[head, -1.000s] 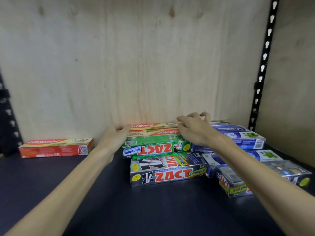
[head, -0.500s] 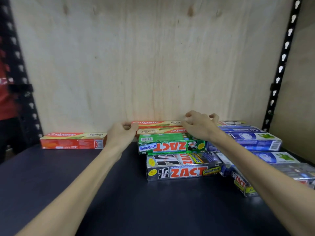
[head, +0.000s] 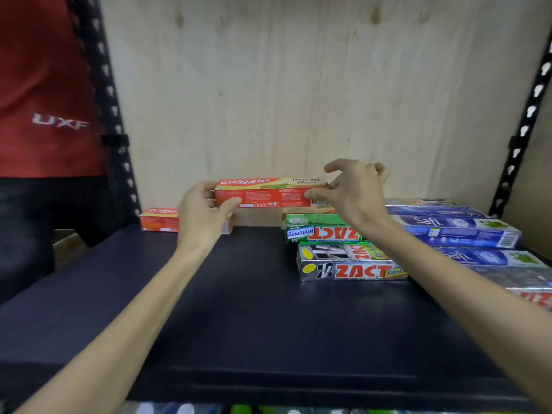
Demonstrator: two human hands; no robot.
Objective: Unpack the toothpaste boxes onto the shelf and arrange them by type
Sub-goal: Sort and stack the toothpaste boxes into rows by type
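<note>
A red Colgate box (head: 268, 192) hangs level above the dark shelf (head: 257, 318), lifted off the pile. My left hand (head: 203, 213) grips its left end and my right hand (head: 352, 192) pinches its right end. A second Colgate box (head: 158, 219) lies at the back left, partly hidden by my left hand. Another Colgate box (head: 310, 209) stays on the pile beneath. A green Zact Whitening box (head: 322, 231) and a silver Zact Smokers box (head: 349, 264) lie in the middle. Blue Safi boxes (head: 457, 231) lie to the right.
A plywood back wall (head: 298, 100) closes the shelf. Black slotted uprights (head: 110, 115) stand at both sides. A person in a red shirt (head: 44, 100) stands left of the rack. More boxes (head: 528, 282) lie at the far right edge.
Both hands have lifted the top Colgate box off the pile and carried it left and up. The view has swung left, showing a person in a red shirt.
</note>
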